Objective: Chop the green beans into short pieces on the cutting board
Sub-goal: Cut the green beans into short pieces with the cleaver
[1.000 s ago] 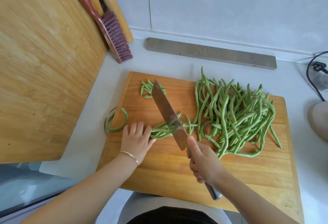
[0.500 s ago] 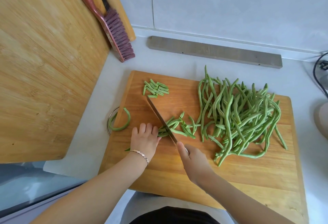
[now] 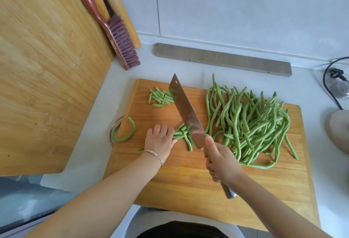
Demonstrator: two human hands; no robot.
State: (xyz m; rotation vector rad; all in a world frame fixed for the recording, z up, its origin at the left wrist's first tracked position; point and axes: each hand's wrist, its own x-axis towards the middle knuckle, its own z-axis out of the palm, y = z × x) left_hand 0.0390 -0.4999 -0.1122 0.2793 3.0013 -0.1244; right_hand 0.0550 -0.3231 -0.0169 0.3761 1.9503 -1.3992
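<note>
A wooden cutting board [image 3: 188, 177] lies on the white counter. A big pile of long green beans [image 3: 249, 124] covers its right half. Short cut pieces [image 3: 160, 97] lie at its far left corner. A small bunch of beans [image 3: 182, 134] lies mid-board. My left hand [image 3: 159, 140] presses down on the bunch's left end with curled fingers. My right hand [image 3: 221, 159] grips the handle of a cleaver [image 3: 187, 113], whose blade is raised and tilted over the bunch.
A curved bean [image 3: 128, 132] lies in a metal sink strainer at the board's left edge. A large bamboo board [image 3: 47, 68] and a brush [image 3: 117, 36] lean at the left. A grey bar [image 3: 222, 58] lies behind. A black cable [image 3: 328, 81] and beige object [image 3: 340, 130] sit right.
The cleaver came down onto the bunch half a second ago and is now lifted again with its blade tilted. My left hand stayed on the bunch.
</note>
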